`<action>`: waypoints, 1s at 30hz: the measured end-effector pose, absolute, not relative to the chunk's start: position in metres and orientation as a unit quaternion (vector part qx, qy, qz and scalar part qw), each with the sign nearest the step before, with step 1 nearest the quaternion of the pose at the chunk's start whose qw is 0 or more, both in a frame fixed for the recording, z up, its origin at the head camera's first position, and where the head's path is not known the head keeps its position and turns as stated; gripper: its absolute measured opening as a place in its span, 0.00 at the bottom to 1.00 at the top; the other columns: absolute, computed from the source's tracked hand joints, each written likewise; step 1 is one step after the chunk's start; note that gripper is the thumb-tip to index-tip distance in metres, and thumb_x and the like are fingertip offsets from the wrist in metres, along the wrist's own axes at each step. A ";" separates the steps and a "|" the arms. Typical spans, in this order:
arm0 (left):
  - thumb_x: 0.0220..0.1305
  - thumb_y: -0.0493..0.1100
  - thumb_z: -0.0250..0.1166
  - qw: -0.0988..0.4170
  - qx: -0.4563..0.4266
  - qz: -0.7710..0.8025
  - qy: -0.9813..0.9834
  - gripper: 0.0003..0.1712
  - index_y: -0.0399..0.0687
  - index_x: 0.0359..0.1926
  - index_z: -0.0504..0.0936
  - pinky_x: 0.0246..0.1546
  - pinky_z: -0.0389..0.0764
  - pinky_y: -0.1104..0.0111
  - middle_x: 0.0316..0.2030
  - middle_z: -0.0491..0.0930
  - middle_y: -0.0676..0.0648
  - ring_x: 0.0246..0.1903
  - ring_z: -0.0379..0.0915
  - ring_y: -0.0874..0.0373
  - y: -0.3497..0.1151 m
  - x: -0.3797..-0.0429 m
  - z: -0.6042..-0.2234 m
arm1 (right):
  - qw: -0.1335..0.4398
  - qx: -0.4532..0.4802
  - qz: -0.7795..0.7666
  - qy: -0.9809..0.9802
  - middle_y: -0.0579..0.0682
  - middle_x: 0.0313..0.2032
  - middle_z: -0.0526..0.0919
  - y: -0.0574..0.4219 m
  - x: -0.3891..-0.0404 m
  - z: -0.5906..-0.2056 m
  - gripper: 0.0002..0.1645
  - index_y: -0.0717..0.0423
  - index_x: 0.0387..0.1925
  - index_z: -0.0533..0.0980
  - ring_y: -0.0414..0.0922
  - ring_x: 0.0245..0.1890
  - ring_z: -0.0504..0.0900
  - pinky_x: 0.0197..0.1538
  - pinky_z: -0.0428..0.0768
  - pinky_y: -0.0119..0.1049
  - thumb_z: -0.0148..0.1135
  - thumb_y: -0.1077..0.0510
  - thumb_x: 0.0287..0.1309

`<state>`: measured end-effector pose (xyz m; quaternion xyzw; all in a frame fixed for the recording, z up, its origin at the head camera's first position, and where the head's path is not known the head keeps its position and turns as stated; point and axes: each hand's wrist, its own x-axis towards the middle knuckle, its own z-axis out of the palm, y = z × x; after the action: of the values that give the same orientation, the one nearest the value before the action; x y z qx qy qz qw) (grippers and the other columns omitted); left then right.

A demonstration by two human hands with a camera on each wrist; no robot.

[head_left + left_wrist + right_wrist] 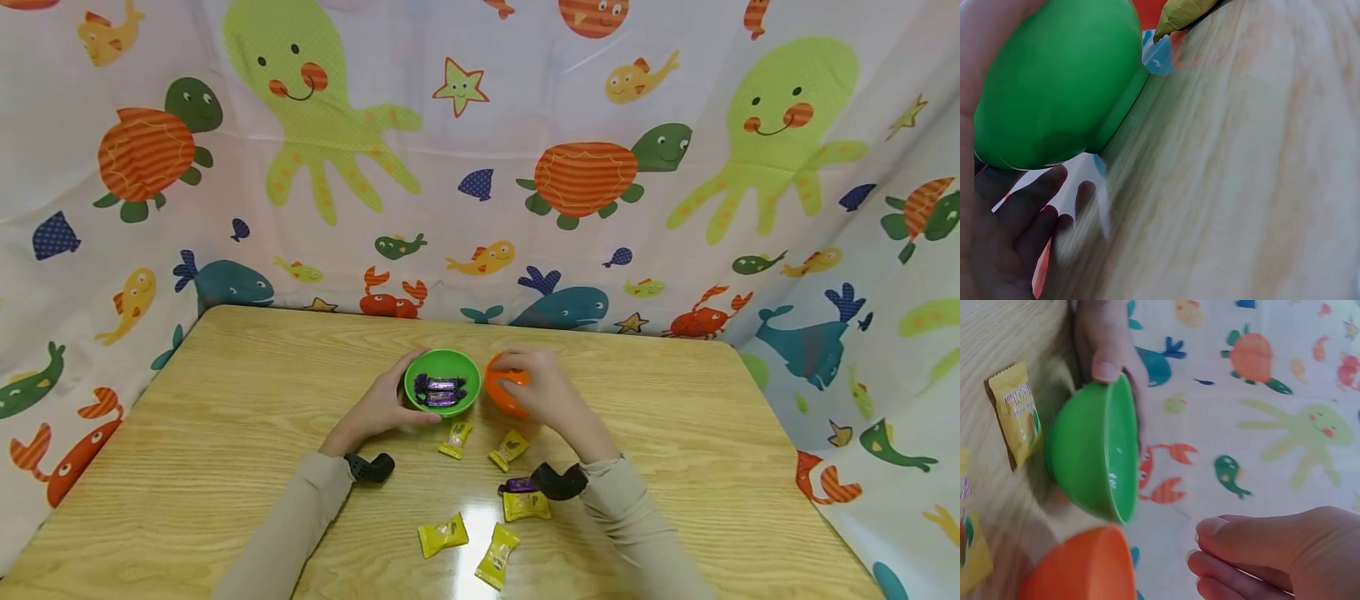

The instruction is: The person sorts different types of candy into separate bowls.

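Note:
My left hand (381, 407) holds the green bowl (442, 410) from its left side, with the thumb at the near rim and the fingers around the far side. Purple-wrapped candies (442, 398) lie inside it. Over the orange bowl (501, 402), just to the right, hovers my right hand (542, 385), covering part of its inside. In the right wrist view the thumb and fingers (1210, 526) are loosely bent, with nothing visible between them, above the orange bowl's rim (1113, 550). The left wrist view shows the green bowl's outer wall (1066, 75) close up.
Several yellow-wrapped candies (497, 557) are scattered on the wooden table (225, 467) in front of the bowls. A purple candy (516, 486) lies against one of them, partly covered by the right wrist camera (558, 482). A sea-animal curtain (420, 150) hangs behind the table.

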<state>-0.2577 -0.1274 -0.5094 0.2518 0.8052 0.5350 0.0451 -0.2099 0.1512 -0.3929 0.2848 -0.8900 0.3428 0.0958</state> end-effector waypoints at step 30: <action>0.43 0.46 0.84 0.043 0.257 0.528 0.808 0.66 0.51 0.77 0.53 0.69 0.55 0.44 0.70 0.65 0.46 0.70 0.57 0.48 -0.127 -0.258 -0.509 | -0.148 0.342 0.506 -0.778 0.51 0.49 0.84 0.241 -0.160 -0.487 0.16 0.56 0.49 0.83 0.47 0.52 0.79 0.59 0.75 0.36 0.71 0.61 0.58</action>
<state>-0.2581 -0.1271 -0.5089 0.2574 0.8079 0.5284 0.0426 -0.1602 0.2407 -0.4867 0.3424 -0.7778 0.5058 -0.1484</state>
